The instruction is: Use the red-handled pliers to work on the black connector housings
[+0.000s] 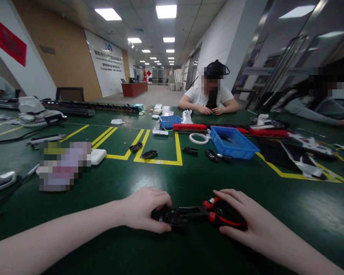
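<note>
My left hand [149,209] is closed around a small black part [176,218], thumb in front and fingers behind. What kind of part it is, I cannot make out. My right hand [240,215] grips the red and black handles of a pair of long-nose pliers [199,212]. Its handles are spread, and the jaws point left, reaching the black part's right side. Whether the jaw tips are clamped on it is too dark to tell. Several similar black parts lie farther off, among them one [150,154] within a yellow-taped rectangle and another [190,151] to its right.
A blue tray [237,149] stands at back right, with a smaller blue tray [170,121] behind. Near them lie a white ring [198,138] and a long red strip [189,127]. A white box [98,156] sits left. Across the green table [126,179] sits a person [208,95].
</note>
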`<state>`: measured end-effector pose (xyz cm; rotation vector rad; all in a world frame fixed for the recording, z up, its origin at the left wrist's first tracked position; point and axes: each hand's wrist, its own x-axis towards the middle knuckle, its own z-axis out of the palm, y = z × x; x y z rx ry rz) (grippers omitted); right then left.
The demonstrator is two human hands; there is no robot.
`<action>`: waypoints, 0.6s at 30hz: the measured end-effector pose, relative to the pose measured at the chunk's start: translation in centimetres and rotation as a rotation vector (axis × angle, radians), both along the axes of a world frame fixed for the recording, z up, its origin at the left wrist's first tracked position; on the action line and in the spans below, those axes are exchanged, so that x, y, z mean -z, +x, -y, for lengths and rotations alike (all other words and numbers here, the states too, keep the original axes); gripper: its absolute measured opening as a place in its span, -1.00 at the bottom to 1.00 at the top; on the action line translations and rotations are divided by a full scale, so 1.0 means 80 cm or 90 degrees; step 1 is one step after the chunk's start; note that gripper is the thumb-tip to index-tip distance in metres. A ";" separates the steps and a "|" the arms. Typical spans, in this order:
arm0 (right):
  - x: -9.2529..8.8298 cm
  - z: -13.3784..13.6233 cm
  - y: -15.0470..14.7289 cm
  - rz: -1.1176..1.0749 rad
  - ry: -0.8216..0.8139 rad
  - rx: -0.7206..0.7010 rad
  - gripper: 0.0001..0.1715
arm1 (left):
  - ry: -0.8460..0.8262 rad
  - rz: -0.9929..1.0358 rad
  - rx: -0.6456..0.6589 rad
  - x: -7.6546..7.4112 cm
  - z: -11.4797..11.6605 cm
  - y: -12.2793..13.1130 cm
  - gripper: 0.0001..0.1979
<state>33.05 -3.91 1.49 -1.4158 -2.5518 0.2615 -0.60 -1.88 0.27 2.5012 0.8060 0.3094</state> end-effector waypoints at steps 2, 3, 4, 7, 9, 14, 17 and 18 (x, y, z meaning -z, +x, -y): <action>0.001 -0.001 -0.002 0.018 0.010 0.000 -0.23 | -0.006 0.007 -0.002 -0.001 0.000 -0.001 -0.64; 0.001 -0.001 -0.002 0.027 0.014 0.000 -0.22 | -0.010 0.011 -0.002 -0.001 -0.001 -0.002 -0.64; 0.002 -0.002 -0.002 0.034 0.018 0.000 -0.22 | -0.016 0.013 -0.001 -0.002 -0.001 -0.002 -0.65; 0.002 -0.004 -0.002 0.041 0.030 -0.003 -0.24 | -0.030 0.026 0.003 -0.002 -0.004 -0.005 -0.65; 0.002 -0.004 -0.003 0.037 0.037 -0.006 -0.23 | -0.035 0.033 0.000 -0.002 -0.007 -0.007 -0.65; 0.002 -0.004 -0.007 0.049 0.034 0.006 -0.15 | -0.017 0.037 -0.015 -0.003 -0.010 -0.009 -0.65; 0.001 -0.004 -0.010 0.062 0.012 0.020 0.00 | -0.012 0.029 -0.014 -0.004 -0.010 -0.008 -0.65; 0.002 -0.004 -0.011 0.058 0.009 0.023 0.05 | -0.013 0.026 -0.013 -0.004 -0.010 -0.008 -0.65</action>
